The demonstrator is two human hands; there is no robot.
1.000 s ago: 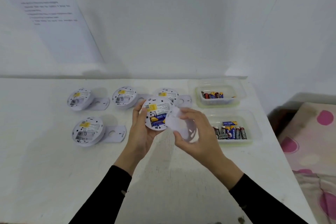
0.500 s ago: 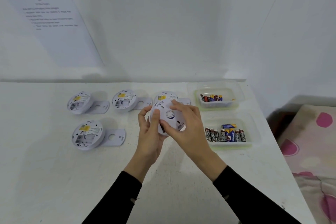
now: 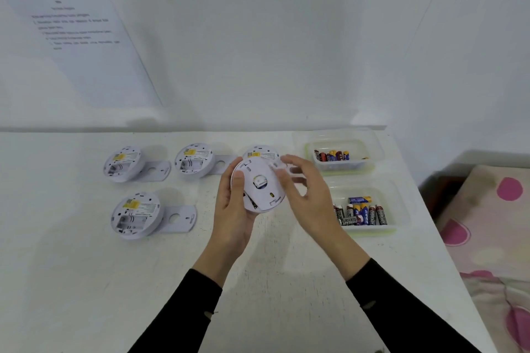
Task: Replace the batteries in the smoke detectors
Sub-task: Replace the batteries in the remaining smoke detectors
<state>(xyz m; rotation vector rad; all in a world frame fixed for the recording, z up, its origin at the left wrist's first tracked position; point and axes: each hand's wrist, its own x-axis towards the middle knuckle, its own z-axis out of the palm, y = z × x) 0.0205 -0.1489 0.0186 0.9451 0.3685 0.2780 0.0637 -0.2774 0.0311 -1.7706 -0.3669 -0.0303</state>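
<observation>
On the white table in front of you, work down from the big things: it carries two clear tubs at the right, the far tub with a few loose batteries and the near tub with a fuller row, though you cannot tell from labels which lot is fresh. Left of them lie four opened smoke detectors, three along the back row and one nearer you, each face down with its flat mounting plate just beside it; at least three of their battery bays look empty. Above the table's middle, your left hand cups a fifth detector, thumb pressed on its rim, tilted towards you with its mounting plate seated over the back. Your right hand is spread, fingers loose and blurred, just beside the detector's right edge and gripping nothing. Judging by that, you are closing up this unit. Next, check the plate is twisted fully home, set the detector down clear of the open ones, then take batteries from a tub for the next empty bay, minding polarity
</observation>
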